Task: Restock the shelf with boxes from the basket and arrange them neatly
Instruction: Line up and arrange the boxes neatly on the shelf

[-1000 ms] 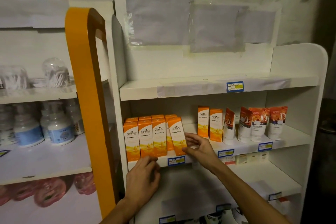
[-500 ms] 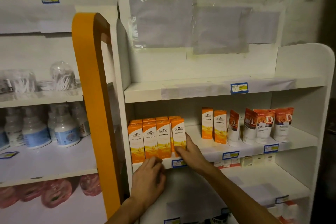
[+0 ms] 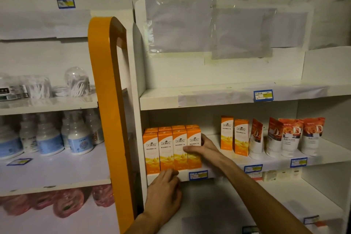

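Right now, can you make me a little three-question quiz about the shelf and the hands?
1. True or false: the right hand wraps around the rightmost box in the front row of orange boxes.
2. Where do the left hand's fingertips touch? A) the top shelf B) the front edge of the middle shelf, under the boxes C) the blue-label bottles
3. Fill in: between the row and the white tubes stand ___ separate orange boxes.

Key: 1 true; 2 B; 3 two.
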Demonstrator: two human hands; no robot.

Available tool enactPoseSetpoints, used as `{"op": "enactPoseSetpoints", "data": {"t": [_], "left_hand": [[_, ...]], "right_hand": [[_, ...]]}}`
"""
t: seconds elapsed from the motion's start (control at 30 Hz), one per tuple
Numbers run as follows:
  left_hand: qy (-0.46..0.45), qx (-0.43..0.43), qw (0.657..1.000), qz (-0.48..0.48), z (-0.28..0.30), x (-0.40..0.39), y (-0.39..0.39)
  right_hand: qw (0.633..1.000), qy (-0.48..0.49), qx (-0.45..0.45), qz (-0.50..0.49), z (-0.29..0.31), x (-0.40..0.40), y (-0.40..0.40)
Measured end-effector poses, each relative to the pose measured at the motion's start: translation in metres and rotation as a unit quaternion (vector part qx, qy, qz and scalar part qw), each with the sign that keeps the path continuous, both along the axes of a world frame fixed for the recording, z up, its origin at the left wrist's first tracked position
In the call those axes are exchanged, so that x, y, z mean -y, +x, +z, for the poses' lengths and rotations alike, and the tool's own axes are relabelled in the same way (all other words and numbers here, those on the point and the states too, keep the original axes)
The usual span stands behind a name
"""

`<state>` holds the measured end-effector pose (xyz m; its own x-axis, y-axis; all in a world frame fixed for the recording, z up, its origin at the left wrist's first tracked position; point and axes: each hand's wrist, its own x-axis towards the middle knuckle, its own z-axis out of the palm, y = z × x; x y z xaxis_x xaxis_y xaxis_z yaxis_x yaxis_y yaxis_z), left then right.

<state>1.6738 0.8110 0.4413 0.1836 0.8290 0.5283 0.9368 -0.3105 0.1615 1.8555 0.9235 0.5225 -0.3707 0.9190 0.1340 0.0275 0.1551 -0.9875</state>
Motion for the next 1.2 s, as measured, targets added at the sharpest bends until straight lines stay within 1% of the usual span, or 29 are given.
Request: {"op": "enactPoseSetpoints", "data": {"t": [0.1,0.27,0.5,0.8,1.03,1.2], "left_hand": [[0.001,0.002,1.0,-0.002,-0.001,-0.001,-0.001],[0.003,0.005,1.0,-0.005,-0.002,-0.002,-0.001],[0.035,0.001,0.999,0.001,-0.007,-0.005,-0.002],[0.032,0.003,0.999,0.006,-0.01,-0.006,-0.002],[0.047,0.01,0.999,0.008,-0.016,-0.006,-0.003],[0.055,0.011,0.998,0.01,-0.019,-0.006,-0.004]], "right_hand": [[0.999,-0.005,0.039,0.015,0.004,-0.003,0.0],[0.997,-0.023,0.054,0.042,0.008,-0.005,0.005],[0.998,-0.033,0.041,0.042,0.006,-0.006,0.005],[0.998,-0.045,0.028,0.041,0.003,-0.005,0.004],[0.999,-0.035,0.01,0.034,-0.001,-0.003,0.002],[0.999,-0.003,0.039,0.015,-0.002,-0.001,0.001]]}}
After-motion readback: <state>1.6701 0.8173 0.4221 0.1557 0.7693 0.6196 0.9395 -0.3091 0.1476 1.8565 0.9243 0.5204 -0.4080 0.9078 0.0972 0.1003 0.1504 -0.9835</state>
